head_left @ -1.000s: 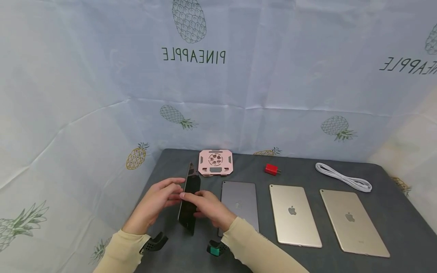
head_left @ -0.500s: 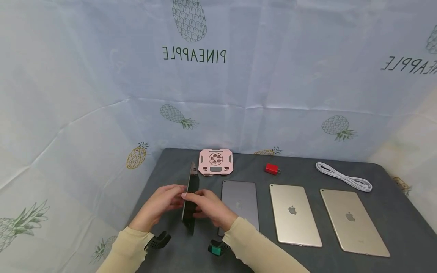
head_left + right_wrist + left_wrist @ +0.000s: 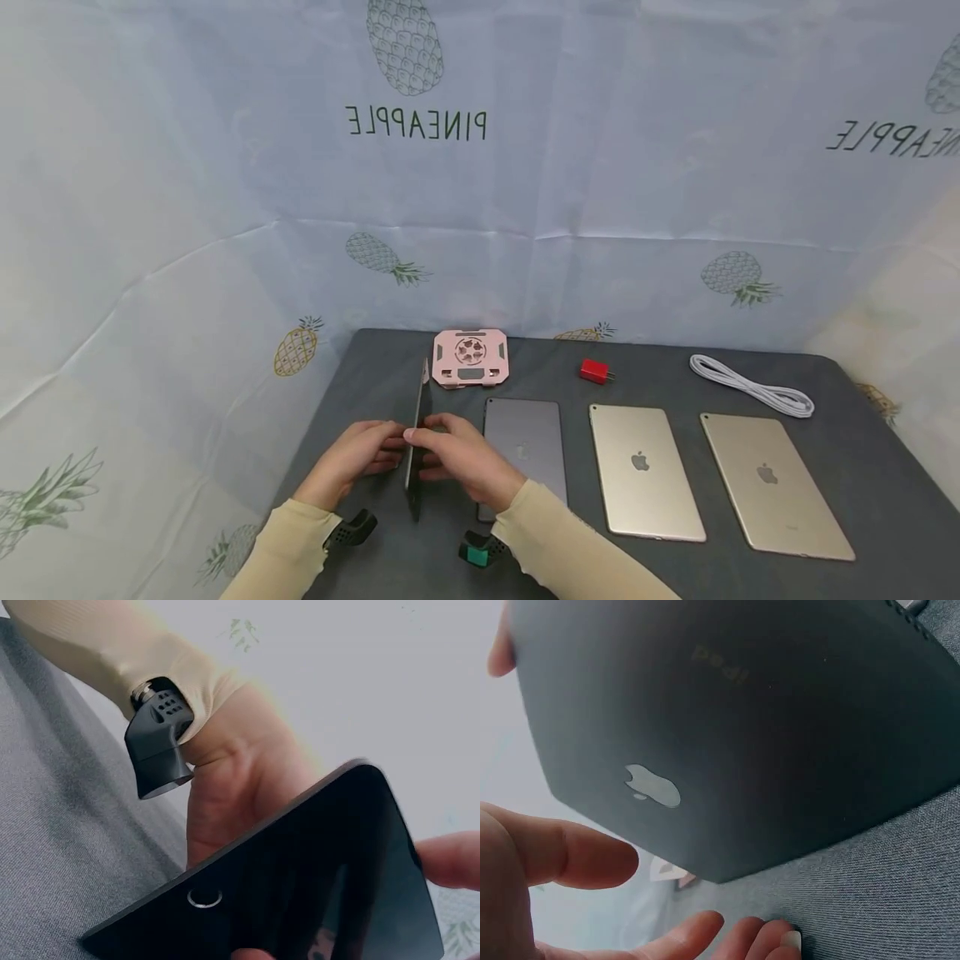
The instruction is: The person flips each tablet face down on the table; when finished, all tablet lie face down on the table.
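Note:
A dark tablet [image 3: 414, 490] stands nearly edge-on over the left of the table in the head view. My right hand [image 3: 468, 461] grips it, thumb over the near edge and fingers on the screen side. The left wrist view shows its dark back [image 3: 742, 750] with a light apple logo and faint iPad lettering. Its black screen side [image 3: 300, 870] with a round home button faces the right wrist camera. On the back side, my left hand [image 3: 351, 458] is beside the tablet; its thumb [image 3: 592, 859] and loosely bent fingers look apart from it in the left wrist view.
Right of the hands lie a grey tablet [image 3: 525, 446], a gold tablet [image 3: 645, 492] and another gold one [image 3: 776, 500]. Behind them are a pink stand [image 3: 471, 358], a red plug adapter [image 3: 595, 372] and a coiled white cable [image 3: 757, 390]. A pineapple-print cloth [image 3: 600, 167] surrounds the dark table.
The tablet has turned from showing its black screen to nearly edge-on, staying in my right hand. My left hand has shifted slightly lower; its fingers have drawn in beside the tablet's back.

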Action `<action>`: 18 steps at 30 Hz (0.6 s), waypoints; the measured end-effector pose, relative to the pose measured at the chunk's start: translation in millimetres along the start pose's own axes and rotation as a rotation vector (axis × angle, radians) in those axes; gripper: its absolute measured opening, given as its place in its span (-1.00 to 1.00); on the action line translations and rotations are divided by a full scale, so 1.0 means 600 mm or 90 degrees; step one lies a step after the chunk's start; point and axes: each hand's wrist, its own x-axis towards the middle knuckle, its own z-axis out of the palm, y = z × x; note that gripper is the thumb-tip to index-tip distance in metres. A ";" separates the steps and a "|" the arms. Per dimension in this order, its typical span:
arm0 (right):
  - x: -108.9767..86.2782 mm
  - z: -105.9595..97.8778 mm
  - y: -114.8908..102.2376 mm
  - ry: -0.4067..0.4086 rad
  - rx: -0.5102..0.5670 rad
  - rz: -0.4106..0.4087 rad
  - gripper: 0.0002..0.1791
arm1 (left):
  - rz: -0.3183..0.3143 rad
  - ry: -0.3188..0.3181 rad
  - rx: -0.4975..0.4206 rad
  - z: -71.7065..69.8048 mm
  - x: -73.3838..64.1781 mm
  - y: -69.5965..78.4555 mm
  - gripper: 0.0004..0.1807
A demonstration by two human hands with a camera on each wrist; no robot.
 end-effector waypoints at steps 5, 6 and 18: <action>-0.006 -0.003 0.000 0.004 0.018 -0.025 -0.25 | -0.007 0.012 -0.008 0.001 0.001 0.000 -0.45; -0.007 -0.003 0.000 0.003 0.020 -0.027 -0.24 | -0.009 0.016 -0.011 0.000 0.002 0.000 -0.45; -0.008 -0.012 0.007 -0.036 0.017 -0.047 -0.35 | -0.012 0.033 0.002 -0.002 -0.001 0.004 -0.45</action>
